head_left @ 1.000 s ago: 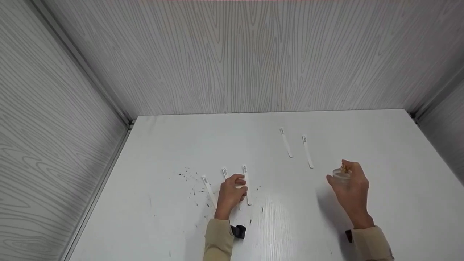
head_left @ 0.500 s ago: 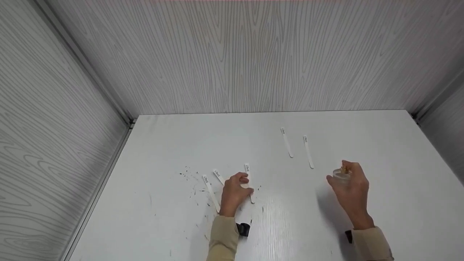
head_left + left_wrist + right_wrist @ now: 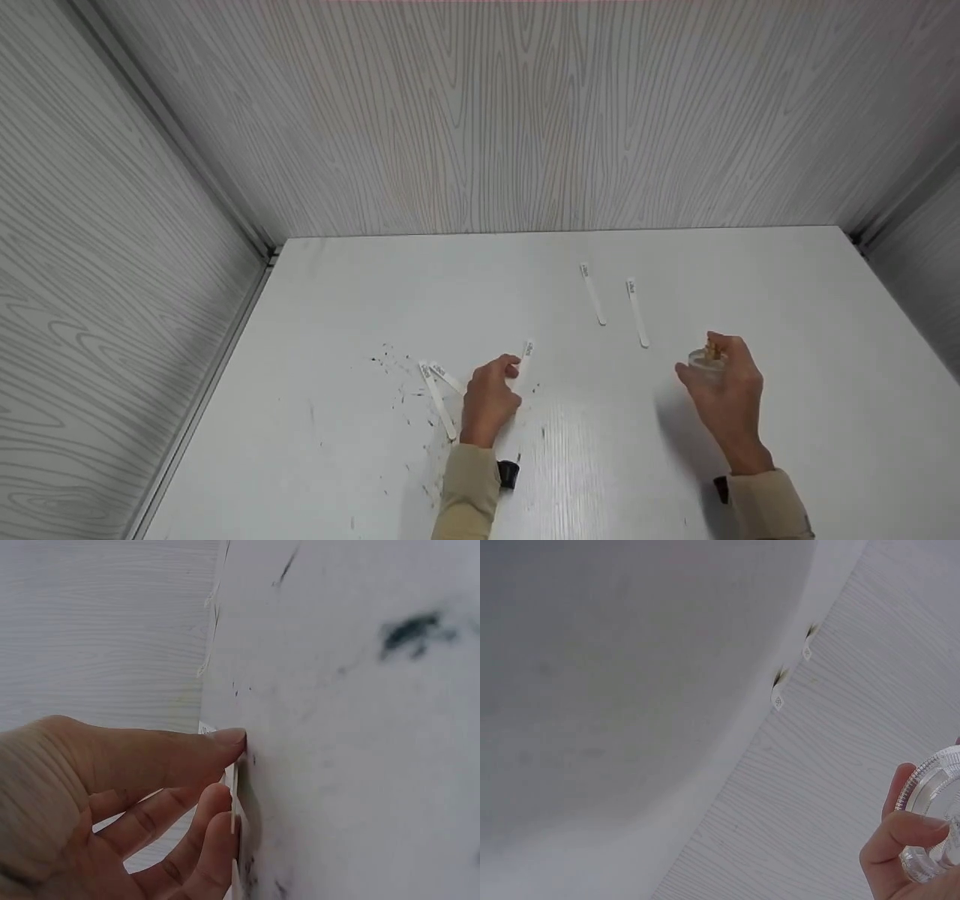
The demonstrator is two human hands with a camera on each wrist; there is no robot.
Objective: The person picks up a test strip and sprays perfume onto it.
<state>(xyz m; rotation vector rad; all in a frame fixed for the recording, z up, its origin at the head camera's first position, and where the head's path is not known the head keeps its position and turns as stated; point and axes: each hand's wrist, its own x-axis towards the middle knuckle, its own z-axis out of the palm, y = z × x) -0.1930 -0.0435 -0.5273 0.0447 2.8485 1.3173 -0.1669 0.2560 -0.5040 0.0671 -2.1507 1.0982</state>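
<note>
In the head view my left hand (image 3: pixel 489 401) has its thumb and curled fingers at a narrow white strip (image 3: pixel 527 352) with printing at its far end; the strip's lower part is hidden. The left wrist view shows the thumb and fingertips gripping this strip, seen nearly edge-on. Left of the hand, another printed strip (image 3: pixel 438 403) lies slanted, and a further one (image 3: pixel 448 377) runs partly under the hand. My right hand (image 3: pixel 727 390) holds a clear round ridged container (image 3: pixel 930 795) above the table. Something orange-brown (image 3: pixel 712 349) shows at its top, by the fingertips.
Two more white strips, a left one (image 3: pixel 593 295) and a right one (image 3: pixel 637 313), lie farther back on the white table (image 3: pixel 375 292). Dark specks (image 3: pixel 386 356) and marks are scattered around the left hand. Wood-grain panels (image 3: pixel 480 120) wall the back and sides.
My left hand has shifted right, and its strip has swung so the printed end leans right. The partly covered strip has turned, its printed end moving left toward the slanted one. The right hand stays put.
</note>
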